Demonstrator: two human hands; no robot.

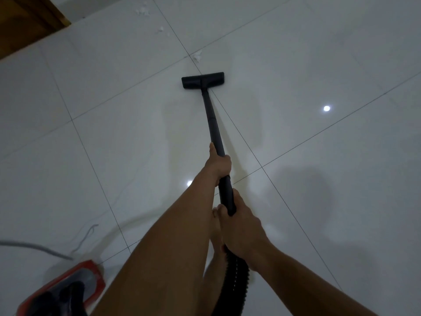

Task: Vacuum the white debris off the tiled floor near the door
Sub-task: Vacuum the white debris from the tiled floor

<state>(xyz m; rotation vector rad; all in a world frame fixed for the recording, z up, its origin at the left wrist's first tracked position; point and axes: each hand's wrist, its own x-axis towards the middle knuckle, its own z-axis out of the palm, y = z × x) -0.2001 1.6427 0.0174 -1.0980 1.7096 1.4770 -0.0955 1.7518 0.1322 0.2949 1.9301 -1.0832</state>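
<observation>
A black vacuum wand [211,119] runs from my hands out to a flat black floor nozzle [202,80] resting on the white tiles. My left hand [217,165] grips the wand higher up. My right hand [239,226] grips the handle end where the ribbed black hose [237,277] joins. A clump of white debris [197,56] lies just beyond the nozzle at a tile joint. Smaller white bits [161,29] and another cluster [142,10] lie farther off toward the brown wooden door [27,21] at the top left.
The red and dark vacuum body [68,290] sits at the bottom left, with a grey cord [29,246] trailing over the floor beside it. My bare foot [215,233] shows between my arms. Glossy white tiles [319,65] stretch to the right.
</observation>
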